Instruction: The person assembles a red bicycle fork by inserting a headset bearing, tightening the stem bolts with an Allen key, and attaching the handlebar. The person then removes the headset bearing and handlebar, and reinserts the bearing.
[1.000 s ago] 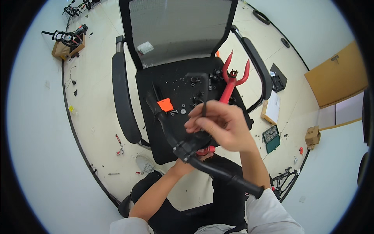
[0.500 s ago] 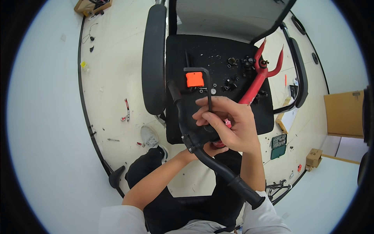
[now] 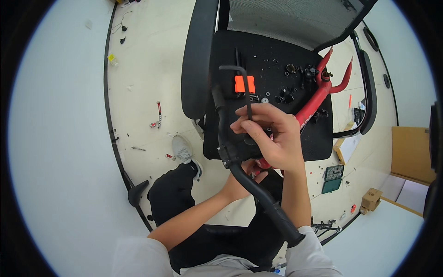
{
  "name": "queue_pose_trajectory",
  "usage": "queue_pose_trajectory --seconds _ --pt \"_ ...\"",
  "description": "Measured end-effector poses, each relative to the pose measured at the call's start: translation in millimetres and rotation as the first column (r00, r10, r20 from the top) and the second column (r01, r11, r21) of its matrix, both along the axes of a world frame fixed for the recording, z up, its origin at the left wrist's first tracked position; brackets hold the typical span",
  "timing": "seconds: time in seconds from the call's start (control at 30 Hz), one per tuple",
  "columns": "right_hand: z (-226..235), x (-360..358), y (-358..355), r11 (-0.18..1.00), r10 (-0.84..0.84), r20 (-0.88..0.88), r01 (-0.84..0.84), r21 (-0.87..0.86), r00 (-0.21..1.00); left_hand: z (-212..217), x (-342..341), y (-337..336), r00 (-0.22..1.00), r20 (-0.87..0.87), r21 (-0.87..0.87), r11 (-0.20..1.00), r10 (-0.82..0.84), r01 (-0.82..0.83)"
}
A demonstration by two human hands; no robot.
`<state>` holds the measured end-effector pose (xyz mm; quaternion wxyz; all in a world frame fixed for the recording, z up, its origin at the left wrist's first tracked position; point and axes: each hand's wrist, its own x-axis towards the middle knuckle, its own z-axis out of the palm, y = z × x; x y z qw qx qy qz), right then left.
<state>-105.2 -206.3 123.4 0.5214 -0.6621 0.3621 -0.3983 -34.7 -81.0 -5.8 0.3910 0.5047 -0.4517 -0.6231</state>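
Observation:
A black L-shaped hex key (image 3: pixel 248 90) is pinched in my right hand (image 3: pixel 279 138), its short arm pointing left at the top. The key's lower end goes down toward the stem of a black handlebar (image 3: pixel 267 198) and is hidden behind my fingers. The handlebar runs slantwise, with a grip at each end. Below it, my left hand (image 3: pixel 237 185) closes round the red end of a bicycle frame (image 3: pixel 314 102), partly covered by the bar. The frame's forked far end rests on the chair seat.
An orange block (image 3: pixel 244 84) and several small black and metal parts (image 3: pixel 287 94) lie on the black chair seat (image 3: pixel 272 46), between armrests (image 3: pixel 198 64). On the floor are a green tool case (image 3: pixel 333 179), a bicycle saddle (image 3: pixel 137 193) and a cardboard box (image 3: pixel 372 199).
The whole view has shifted a little. Relative to the seat, the hex key and my right hand have moved slightly left, so the key now crosses the orange block. Both grips are kept.

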Motion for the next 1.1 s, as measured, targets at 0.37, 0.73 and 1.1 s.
queue_pose_trajectory --seconds 0.37,0.73,1.1 --pt "-19.8 -7.3 10.3 0.989 0.086 0.021 -0.087 0.115 0.996 134.6 145.7 -57.3 0.974 0.165 -0.264 0.959 0.154 -0.107" --pt "-22.3 -12.8 9.3 0.960 0.159 0.158 -0.189 0.205 0.975 113.0 105.5 -97.2 0.856 -0.517 -0.317 0.935 -0.029 -0.160" --pt "-21.1 -9.1 2.7 0.972 0.116 0.134 -0.140 0.190 0.984 101.0 120.0 -90.8 0.923 -0.379 -0.402 0.885 0.074 -0.236"
